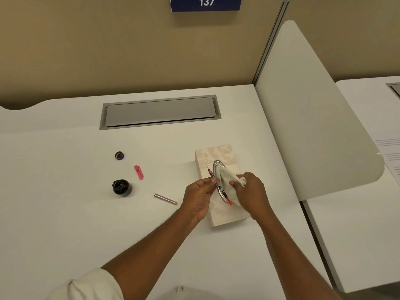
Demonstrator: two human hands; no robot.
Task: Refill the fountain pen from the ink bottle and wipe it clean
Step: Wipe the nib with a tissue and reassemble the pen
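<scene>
Fingers (211, 181) of your left hand (199, 197) pinch the slim pen (227, 199) above the patterned box (218, 215); your right hand (252, 191) grips a soft tissue (226, 177) beside it. On the smooth white desk (65, 191) lie a metal barrel (165, 199) and a round open bottle (122, 187); beyond, a grey hatch (160, 112).

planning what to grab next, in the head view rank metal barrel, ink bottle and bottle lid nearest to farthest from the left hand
1. metal barrel, just left of the left hand
2. ink bottle, further left
3. bottle lid, left and farther back
</scene>
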